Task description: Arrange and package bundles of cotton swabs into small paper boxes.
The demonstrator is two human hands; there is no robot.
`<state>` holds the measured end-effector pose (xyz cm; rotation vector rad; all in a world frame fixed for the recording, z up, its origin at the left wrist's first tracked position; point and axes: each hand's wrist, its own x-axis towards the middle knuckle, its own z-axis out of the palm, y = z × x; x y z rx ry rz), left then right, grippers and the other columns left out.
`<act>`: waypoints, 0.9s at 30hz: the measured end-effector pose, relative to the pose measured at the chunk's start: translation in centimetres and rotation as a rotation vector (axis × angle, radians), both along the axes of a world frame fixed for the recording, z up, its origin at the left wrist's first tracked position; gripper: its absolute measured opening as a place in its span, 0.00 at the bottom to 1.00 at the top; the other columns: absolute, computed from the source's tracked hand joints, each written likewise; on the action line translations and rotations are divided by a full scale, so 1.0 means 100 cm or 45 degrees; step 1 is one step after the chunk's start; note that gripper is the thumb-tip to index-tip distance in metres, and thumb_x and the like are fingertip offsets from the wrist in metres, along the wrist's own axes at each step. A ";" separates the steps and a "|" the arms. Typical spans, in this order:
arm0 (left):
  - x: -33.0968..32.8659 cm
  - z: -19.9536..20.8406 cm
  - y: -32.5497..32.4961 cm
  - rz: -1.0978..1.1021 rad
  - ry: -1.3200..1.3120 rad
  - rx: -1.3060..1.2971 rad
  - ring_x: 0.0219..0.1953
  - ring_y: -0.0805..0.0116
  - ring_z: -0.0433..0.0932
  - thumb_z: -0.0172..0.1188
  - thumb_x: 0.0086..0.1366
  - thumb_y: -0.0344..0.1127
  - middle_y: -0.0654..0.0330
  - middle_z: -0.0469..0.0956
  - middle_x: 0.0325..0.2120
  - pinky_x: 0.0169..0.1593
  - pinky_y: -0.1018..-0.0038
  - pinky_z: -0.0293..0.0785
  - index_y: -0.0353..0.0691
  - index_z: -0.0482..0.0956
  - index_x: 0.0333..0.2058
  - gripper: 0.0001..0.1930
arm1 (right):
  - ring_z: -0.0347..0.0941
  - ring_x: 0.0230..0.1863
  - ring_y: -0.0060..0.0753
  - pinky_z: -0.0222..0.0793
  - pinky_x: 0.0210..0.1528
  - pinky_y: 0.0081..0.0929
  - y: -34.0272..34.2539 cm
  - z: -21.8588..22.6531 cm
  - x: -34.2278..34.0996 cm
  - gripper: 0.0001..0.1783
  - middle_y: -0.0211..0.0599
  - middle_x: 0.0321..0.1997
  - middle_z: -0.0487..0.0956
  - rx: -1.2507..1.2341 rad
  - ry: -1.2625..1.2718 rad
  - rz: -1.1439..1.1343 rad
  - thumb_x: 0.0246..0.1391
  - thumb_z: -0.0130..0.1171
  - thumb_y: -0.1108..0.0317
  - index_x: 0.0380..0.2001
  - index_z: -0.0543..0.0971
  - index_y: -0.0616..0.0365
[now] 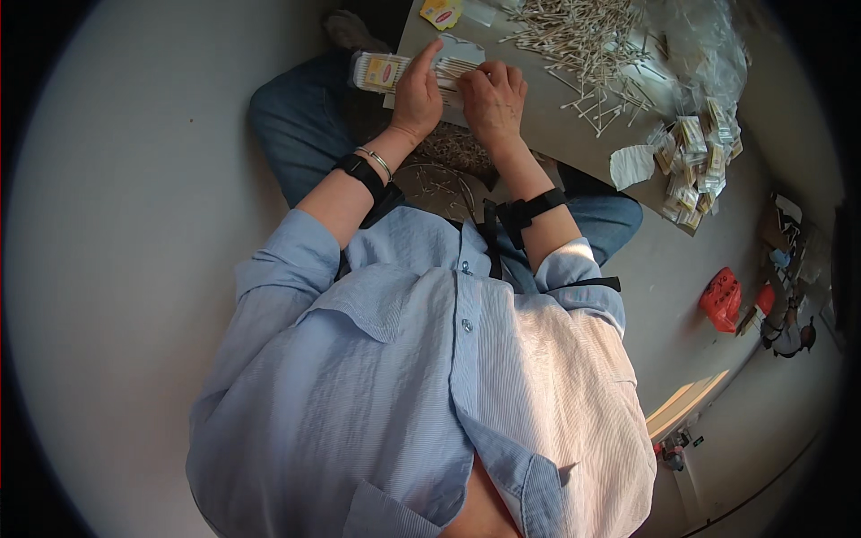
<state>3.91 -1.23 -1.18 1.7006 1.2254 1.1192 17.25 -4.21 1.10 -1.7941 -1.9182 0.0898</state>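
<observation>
Near the table's front edge my left hand point(418, 97) is upright with its fingers stretched out, between a clear pack of cotton swabs point(380, 72) with a yellow label and a small row of loose cotton swabs point(455, 68). My right hand point(495, 100) has its fingers curled down over the right end of that row, gripping swabs there. Its fingertips are partly hidden. Behind the row lies a pale sheet point(462, 49).
A large heap of loose cotton swabs point(583, 40) covers the back of the table point(547, 112). Clear plastic bags point(708, 45) and several filled small packs point(695, 166) lie at the right. A yellow card point(440, 13) is at the back left. A red bag point(720, 299) sits on the floor.
</observation>
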 end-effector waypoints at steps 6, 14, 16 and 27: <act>0.001 0.000 -0.001 -0.020 -0.058 -0.030 0.52 0.48 0.70 0.42 0.63 0.24 0.47 0.72 0.50 0.54 0.64 0.67 0.38 0.67 0.54 0.20 | 0.64 0.42 0.39 0.58 0.45 0.36 0.004 0.000 -0.001 0.04 0.30 0.37 0.71 -0.038 -0.080 -0.004 0.46 0.59 0.66 0.26 0.77 0.52; 0.001 0.008 -0.001 -0.026 -0.087 -0.087 0.53 0.49 0.70 0.42 0.65 0.29 0.47 0.72 0.51 0.55 0.65 0.66 0.37 0.67 0.55 0.19 | 0.64 0.42 0.39 0.59 0.45 0.35 -0.003 0.008 0.002 0.05 0.29 0.37 0.70 -0.068 -0.193 0.081 0.46 0.60 0.66 0.27 0.77 0.52; 0.003 0.010 0.000 -0.035 -0.095 -0.083 0.54 0.49 0.70 0.42 0.66 0.29 0.47 0.71 0.51 0.56 0.66 0.66 0.37 0.67 0.55 0.19 | 0.65 0.47 0.42 0.60 0.50 0.40 -0.003 0.005 0.001 0.10 0.33 0.41 0.71 -0.087 0.035 0.003 0.46 0.58 0.70 0.35 0.77 0.54; 0.006 0.003 0.000 -0.096 -0.104 -0.031 0.58 0.51 0.67 0.40 0.69 0.33 0.46 0.67 0.55 0.58 0.68 0.63 0.37 0.65 0.57 0.20 | 0.47 0.69 0.53 0.39 0.69 0.47 -0.010 -0.021 -0.007 0.30 0.49 0.66 0.58 -0.137 -0.002 0.052 0.54 0.50 0.64 0.59 0.62 0.62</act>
